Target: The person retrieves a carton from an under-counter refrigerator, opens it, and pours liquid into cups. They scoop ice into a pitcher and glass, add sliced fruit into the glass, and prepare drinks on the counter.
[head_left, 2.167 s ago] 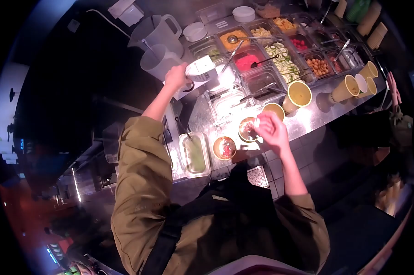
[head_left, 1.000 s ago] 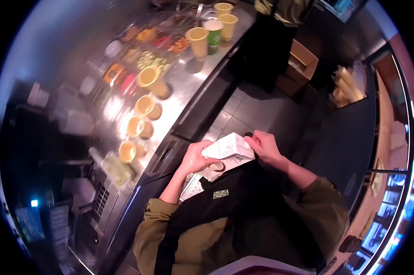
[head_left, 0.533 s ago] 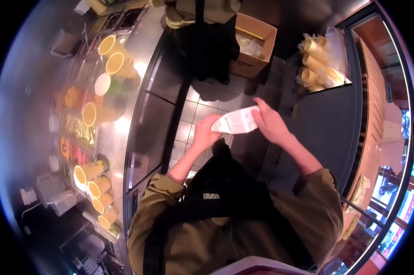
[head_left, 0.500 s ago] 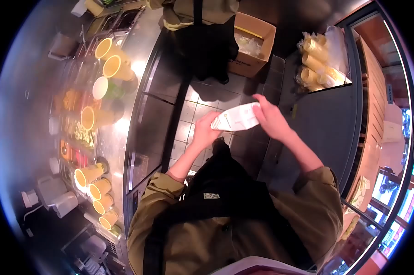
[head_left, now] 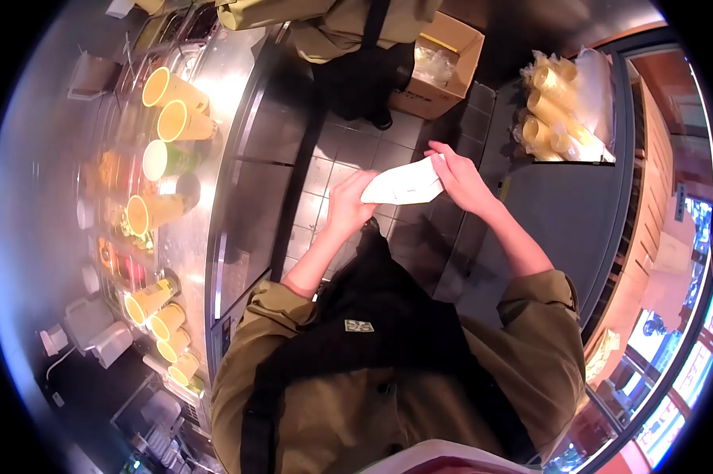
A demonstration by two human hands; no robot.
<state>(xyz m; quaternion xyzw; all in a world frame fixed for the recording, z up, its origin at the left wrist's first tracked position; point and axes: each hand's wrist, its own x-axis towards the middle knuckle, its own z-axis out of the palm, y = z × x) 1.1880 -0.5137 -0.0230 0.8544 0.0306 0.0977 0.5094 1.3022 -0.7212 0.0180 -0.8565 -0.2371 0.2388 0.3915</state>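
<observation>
Between my two hands, above the tiled floor, is a white paper-like package (head_left: 405, 184) with faint print on it. My left hand (head_left: 348, 201) grips its left end. The right end is in my right hand (head_left: 461, 183), fingers closed on the edge and the index finger pointing up. Glare washes out the package's surface, so its exact kind cannot be made out. My black apron (head_left: 372, 272) hangs just below the hands.
Several yellow paper cups (head_left: 184, 121) stand on the steel counter (head_left: 224, 87) at left, beside food trays. A co-worker in a black apron (head_left: 352, 83) stands ahead near an open cardboard box (head_left: 434, 99). Wrapped cup stacks (head_left: 550, 107) lie at the right, on the grey cabinet (head_left: 546, 225).
The package has tilted, so its printed side shows less and looks plainer white. Both hands keep hold of it. The co-worker has shifted and leans further over the counter.
</observation>
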